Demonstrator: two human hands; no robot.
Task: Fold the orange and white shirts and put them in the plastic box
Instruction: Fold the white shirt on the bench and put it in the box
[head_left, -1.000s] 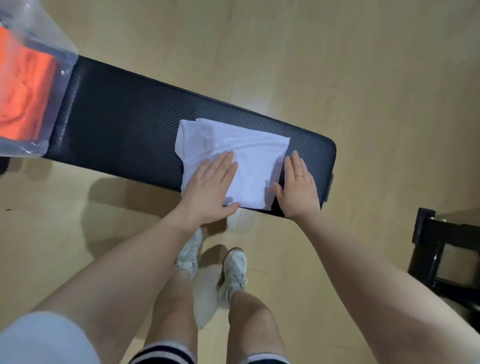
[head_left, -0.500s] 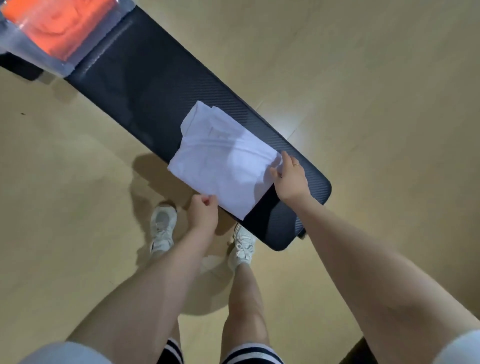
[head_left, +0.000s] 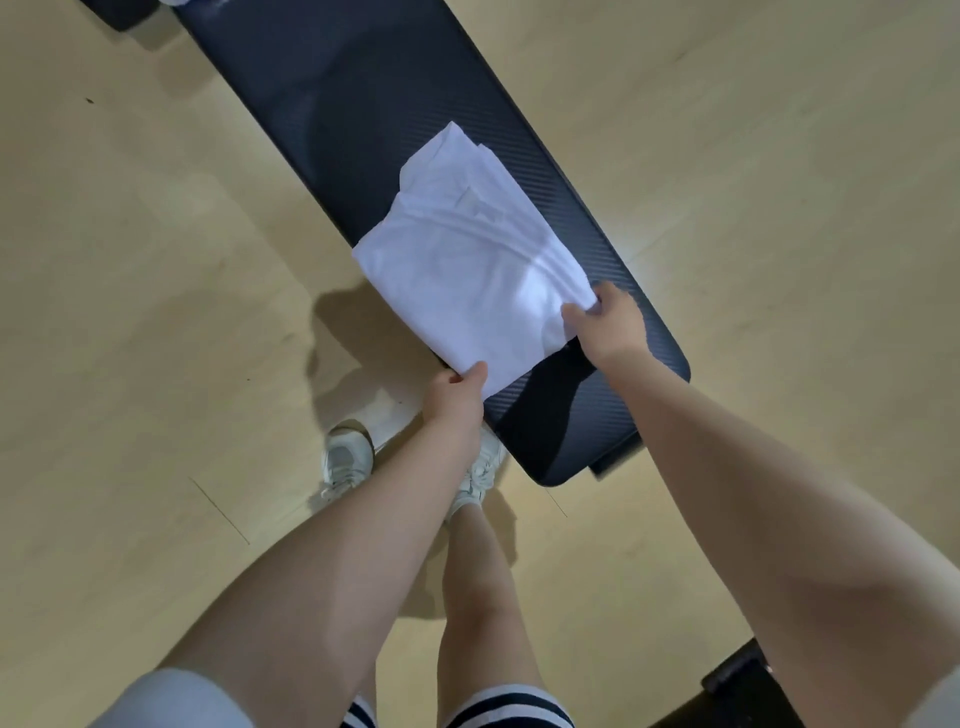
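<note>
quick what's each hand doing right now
Left hand: pinching the near corner of the white shirt.
Right hand: gripping the shirt's right corner.

**Person's clothing, head view**

Short pale grey-white sleeves at both upper arms, left sleeve, right sleeve only a sliver at frame edge. Forearms bare. Dark shorts with white stripes along hem. Legs bare below the shorts. White lace-up sneakers, one clear, other partly hidden behind forearm.
</note>
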